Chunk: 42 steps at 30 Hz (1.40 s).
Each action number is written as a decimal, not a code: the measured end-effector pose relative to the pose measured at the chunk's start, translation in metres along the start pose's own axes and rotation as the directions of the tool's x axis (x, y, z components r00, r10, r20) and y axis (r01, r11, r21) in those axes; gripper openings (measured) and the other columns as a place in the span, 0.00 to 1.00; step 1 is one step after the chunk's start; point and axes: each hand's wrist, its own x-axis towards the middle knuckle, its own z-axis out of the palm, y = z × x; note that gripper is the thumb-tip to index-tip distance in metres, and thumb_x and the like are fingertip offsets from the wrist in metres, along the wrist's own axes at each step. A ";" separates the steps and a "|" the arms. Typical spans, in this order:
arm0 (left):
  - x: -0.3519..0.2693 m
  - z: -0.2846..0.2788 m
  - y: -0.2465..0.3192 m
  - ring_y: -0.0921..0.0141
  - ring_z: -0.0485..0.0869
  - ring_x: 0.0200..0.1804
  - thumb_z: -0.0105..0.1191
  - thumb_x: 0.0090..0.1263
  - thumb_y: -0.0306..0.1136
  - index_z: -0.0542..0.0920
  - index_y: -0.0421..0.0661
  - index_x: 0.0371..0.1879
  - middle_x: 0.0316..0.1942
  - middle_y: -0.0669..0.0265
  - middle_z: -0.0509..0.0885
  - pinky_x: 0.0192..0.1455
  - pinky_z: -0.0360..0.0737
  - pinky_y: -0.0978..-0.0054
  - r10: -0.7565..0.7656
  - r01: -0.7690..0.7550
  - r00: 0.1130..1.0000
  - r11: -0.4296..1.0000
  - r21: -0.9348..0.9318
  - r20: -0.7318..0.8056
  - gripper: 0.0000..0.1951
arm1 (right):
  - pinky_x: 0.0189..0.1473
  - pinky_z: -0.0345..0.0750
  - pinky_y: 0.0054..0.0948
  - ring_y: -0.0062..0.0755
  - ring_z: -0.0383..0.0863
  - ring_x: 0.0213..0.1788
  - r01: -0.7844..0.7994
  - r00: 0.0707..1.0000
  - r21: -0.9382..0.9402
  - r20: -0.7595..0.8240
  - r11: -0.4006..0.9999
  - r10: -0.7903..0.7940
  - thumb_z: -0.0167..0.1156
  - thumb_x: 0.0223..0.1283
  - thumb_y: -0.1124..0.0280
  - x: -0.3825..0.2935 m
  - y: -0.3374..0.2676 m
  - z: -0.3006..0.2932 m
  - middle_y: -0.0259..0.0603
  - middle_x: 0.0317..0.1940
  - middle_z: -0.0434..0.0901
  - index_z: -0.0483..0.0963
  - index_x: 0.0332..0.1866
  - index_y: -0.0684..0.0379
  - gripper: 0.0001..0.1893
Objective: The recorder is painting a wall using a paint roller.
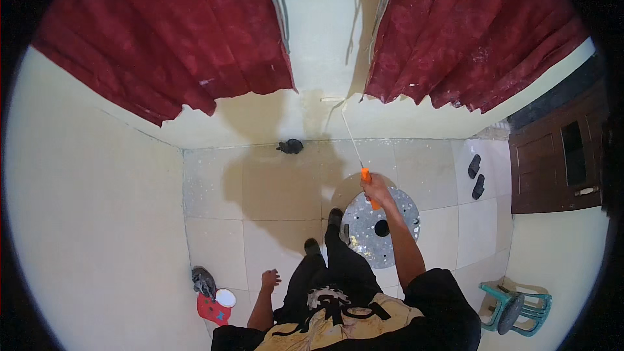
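My right hand (375, 189) is closed around the orange handle of a paint roller (352, 138). Its thin metal rod reaches forward to the wall, where the pale roller head (332, 99) lies against the surface below the gap between two red curtains. A darker, damp-looking patch (314, 114) shows on the wall beside the roller head. My left hand (271, 279) hangs low beside my left leg, fingers slightly bent and apart, holding nothing.
A round, paint-spotted cable-drum top (404, 204) stands by my right leg. Red curtains (165, 34) hang ahead. A dark bundle (291, 146) lies at the wall's foot. Sandals (474, 166), a green plastic chair (536, 309) and a brown door (541, 156) are right; a red item (210, 310) is left.
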 end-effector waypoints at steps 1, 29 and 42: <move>-0.004 0.002 -0.002 0.66 0.77 0.19 0.43 0.60 0.35 0.72 0.41 0.32 0.23 0.58 0.76 0.16 0.71 0.72 -0.053 0.053 0.998 0.999 -0.004 0.017 0.11 | 0.12 0.64 0.23 0.21 0.65 0.11 0.021 1.000 -0.030 0.003 0.999 -0.021 0.49 0.48 0.73 0.003 0.002 0.000 0.32 0.11 0.64 0.65 0.23 0.62 0.05; 0.126 0.071 0.159 0.73 0.76 0.18 0.45 0.61 0.40 0.74 0.39 0.32 0.21 0.62 0.78 0.18 0.72 0.77 0.095 -0.125 0.987 0.962 0.242 0.131 0.14 | 0.10 0.61 0.20 0.16 0.64 0.10 -0.246 0.957 0.200 -0.107 0.949 0.270 0.51 0.50 0.76 -0.013 -0.016 0.036 0.30 0.12 0.64 0.68 0.42 0.63 0.12; 0.158 0.112 0.148 0.75 0.74 0.16 0.46 0.61 0.36 0.74 0.39 0.28 0.18 0.64 0.76 0.16 0.70 0.79 0.009 -0.046 0.984 0.978 0.205 0.177 0.11 | 0.19 0.68 0.25 0.23 0.71 0.16 -0.212 0.970 -0.049 -0.136 0.976 0.204 0.52 0.47 0.74 -0.011 -0.023 0.032 0.38 0.17 0.71 0.69 0.41 0.66 0.14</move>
